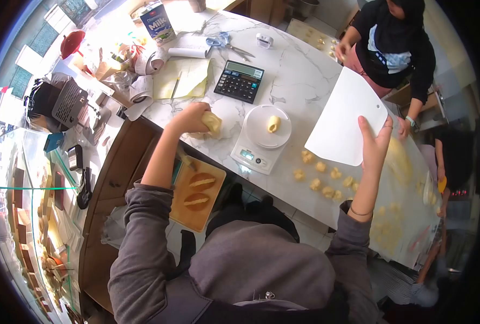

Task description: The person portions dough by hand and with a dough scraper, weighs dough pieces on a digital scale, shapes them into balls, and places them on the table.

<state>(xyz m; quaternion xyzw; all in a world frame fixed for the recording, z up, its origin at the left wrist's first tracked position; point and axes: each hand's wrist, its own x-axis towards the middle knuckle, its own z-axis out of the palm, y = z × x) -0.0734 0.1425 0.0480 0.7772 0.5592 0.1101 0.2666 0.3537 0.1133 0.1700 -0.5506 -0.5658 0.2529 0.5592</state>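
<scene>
At nine o'clock a glass case [13, 162] stood along the room's edge, with a brown wooden cabinet [102, 232] beside it. The marbled white bench [299, 70] stretched from eleven round to four, a milk carton [158, 24] at eleven. An orange tray [191, 219] sat at eight, just beside the bench edge. My left grip [194, 117], between ten and eleven, was wrapped round a lump of dough [213, 124] over the bench. A calculator [239, 81] lay at twelve; towards one, a scale [267, 161] bore a dough piece [273, 124]. Small dough balls [320, 167] dotted the bench at three. My right grip [377, 141], near three, pinched a white sheet [337, 116]. Another person [426, 48] stood across the bench at two.
</scene>
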